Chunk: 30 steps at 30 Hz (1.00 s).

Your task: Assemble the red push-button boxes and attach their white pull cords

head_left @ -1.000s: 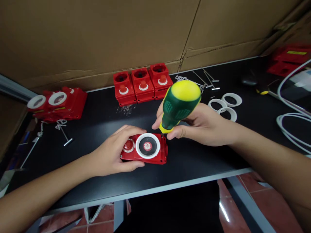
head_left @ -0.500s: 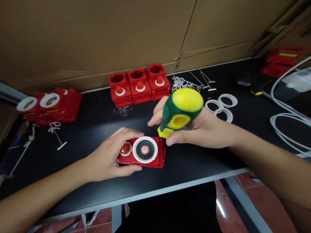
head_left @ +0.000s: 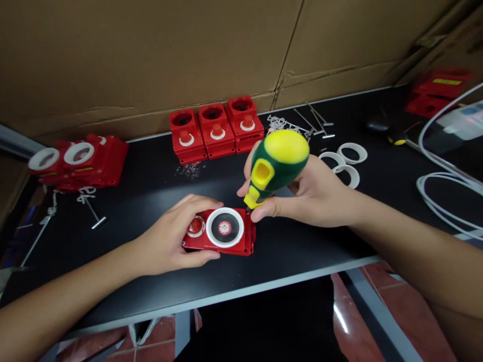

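Worker at a black flat tabletop (head_left: pixel 302 256) with a pale edge. Left hand (head_left: pixel 177 236) closed round one end of a glossy red rectangular box (head_left: pixel 223 237): thumb along the near side, fingers over the far side. Box lies on the tabletop in front of the worker, face up, showing a white toothed ring and a small red dome, the dome close to the palm.

Right hand (head_left: pixel 313 196) gripping a green-and-yellow bulb-handled screwdriver (head_left: pixel 279 158), thumb low on the handle; some fingers hidden behind it. Handle leans; its lower end meets the box's far right corner. Whether the tip sits in a screw, I can't tell from here.

Behind: three red boxes with round openings (head_left: pixel 219 147), side by side near the brown cardboard wall (head_left: pixel 151 65). Right of the right hand, loose white plastic rings (head_left: pixel 363 151); beyond them, T-shaped metal rods (head_left: pixel 329 136).
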Each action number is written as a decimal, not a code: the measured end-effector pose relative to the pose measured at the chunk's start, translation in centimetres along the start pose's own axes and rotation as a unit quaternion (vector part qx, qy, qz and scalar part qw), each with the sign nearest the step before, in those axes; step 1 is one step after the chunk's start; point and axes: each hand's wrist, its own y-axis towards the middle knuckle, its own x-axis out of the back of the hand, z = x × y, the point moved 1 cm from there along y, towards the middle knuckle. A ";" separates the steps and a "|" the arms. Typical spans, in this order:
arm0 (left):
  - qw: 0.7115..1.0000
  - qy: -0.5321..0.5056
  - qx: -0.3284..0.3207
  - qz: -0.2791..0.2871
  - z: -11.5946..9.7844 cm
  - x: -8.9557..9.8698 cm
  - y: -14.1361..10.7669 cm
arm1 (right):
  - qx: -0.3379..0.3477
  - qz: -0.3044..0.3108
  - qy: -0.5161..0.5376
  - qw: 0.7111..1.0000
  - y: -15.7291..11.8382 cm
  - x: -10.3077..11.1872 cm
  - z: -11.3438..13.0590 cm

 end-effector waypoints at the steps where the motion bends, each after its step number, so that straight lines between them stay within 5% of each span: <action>1: 1.000 -0.001 0.000 0.000 0.0 0.0 0.0 | -0.001 -0.006 0.004 1.000 0.0 0.0 0.0; 11: 1.000 -0.009 0.005 0.006 -0.1 0.3 -0.2 | -0.022 -0.061 -0.022 0.998 0.0 -0.9 0.0; 21: 1.000 -0.002 0.006 0.002 0.1 0.3 -0.2 | -0.005 0.105 -0.072 0.992 -0.3 2.1 0.8; 30: 1.000 0.007 0.005 0.004 0.1 0.3 -0.2 | 0.065 0.073 -0.144 0.985 0.1 1.5 0.1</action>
